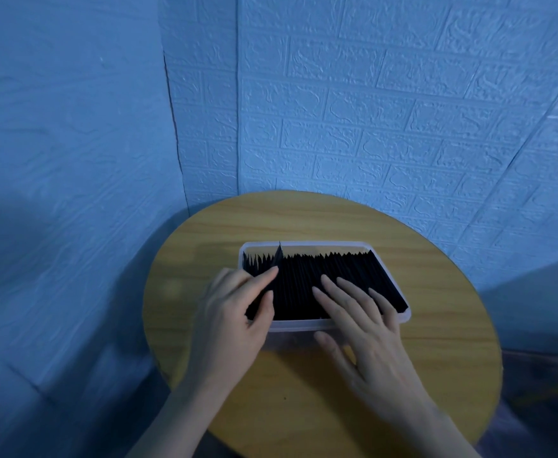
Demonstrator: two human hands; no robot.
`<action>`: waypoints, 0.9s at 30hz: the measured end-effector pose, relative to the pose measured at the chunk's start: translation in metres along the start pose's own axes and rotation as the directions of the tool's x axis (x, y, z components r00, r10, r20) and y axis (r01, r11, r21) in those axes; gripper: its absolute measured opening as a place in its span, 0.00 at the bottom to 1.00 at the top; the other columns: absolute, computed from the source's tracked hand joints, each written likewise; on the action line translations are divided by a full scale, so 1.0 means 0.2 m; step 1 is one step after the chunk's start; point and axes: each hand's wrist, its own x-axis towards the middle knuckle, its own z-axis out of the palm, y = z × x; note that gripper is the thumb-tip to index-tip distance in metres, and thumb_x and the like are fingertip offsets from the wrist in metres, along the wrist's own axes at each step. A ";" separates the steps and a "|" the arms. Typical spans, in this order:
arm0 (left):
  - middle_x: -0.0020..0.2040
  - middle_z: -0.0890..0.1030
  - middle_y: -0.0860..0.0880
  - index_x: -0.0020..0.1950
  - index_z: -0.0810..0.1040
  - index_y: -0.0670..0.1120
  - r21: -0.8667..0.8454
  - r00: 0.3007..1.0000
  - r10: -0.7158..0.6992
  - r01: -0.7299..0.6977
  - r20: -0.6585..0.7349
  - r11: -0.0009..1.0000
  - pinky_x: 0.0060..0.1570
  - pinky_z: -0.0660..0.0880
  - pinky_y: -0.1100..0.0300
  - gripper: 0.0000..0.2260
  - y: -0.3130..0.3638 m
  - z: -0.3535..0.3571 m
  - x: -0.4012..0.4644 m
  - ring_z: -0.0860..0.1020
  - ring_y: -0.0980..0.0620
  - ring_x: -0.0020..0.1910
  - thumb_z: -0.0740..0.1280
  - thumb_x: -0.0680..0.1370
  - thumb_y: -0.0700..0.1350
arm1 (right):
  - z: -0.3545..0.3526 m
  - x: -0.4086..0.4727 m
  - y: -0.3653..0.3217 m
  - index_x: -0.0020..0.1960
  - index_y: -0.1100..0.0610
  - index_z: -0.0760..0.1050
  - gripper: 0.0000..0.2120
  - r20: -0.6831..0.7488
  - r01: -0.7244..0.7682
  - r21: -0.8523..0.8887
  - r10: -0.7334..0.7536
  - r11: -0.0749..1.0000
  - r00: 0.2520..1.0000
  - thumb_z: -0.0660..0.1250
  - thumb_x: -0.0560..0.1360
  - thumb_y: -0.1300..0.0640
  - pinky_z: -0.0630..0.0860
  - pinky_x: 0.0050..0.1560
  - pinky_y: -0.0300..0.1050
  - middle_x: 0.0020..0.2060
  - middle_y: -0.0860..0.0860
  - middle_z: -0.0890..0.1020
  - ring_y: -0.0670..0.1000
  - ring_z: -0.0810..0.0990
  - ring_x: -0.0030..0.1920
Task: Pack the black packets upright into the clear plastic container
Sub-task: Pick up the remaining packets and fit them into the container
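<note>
Blue brick-embossed wall panels back your round wood-grain table. On it sits the clear plastic container, rectangular with rounded corners, filled with upright black packets. Your left hand pinches one raised packet at the left end. Your right hand rests spread, straight fingers on the packet tops. No legible writing.

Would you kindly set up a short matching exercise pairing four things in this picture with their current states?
Things:
1. left hand
2. right hand
3. clear plastic container
4. round wooden table

States:
A. bears the container
B. lies flat on the packet tops
C. pinches one raised black packet
D. nearly full of upright packets

Pairs: 1-C, 2-B, 3-D, 4-A
</note>
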 end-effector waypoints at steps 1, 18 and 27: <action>0.39 0.74 0.55 0.61 0.81 0.44 0.005 1.000 0.000 0.000 -0.003 1.000 0.43 0.74 0.56 0.16 0.02 0.00 0.01 0.70 0.57 0.42 0.62 0.78 0.47 | 0.00 0.01 -0.01 0.77 0.46 0.58 0.25 0.015 0.020 -0.007 -0.020 1.000 1.000 0.51 0.82 0.41 0.54 0.73 0.53 0.77 0.42 0.58 0.46 0.55 0.77; 0.35 0.78 0.51 0.55 0.84 0.43 0.378 0.989 -0.127 0.090 0.074 0.921 0.38 0.74 0.51 0.13 0.22 -0.02 0.03 0.77 0.47 0.38 0.70 0.72 0.43 | 0.04 0.09 -0.03 0.69 0.47 0.71 0.20 -0.013 0.068 -0.029 -0.069 0.997 0.998 0.52 0.82 0.43 0.60 0.66 0.44 0.70 0.43 0.71 0.45 0.66 0.72; 0.32 0.77 0.51 0.54 0.84 0.43 0.419 0.983 -0.178 0.149 0.032 0.896 0.36 0.74 0.52 0.14 0.29 -0.04 0.04 0.78 0.47 0.35 0.69 0.70 0.45 | 0.04 0.09 -0.04 0.69 0.45 0.71 0.21 -0.008 0.053 -0.010 -0.053 0.999 0.999 0.47 0.83 0.43 0.62 0.64 0.47 0.69 0.43 0.72 0.46 0.67 0.72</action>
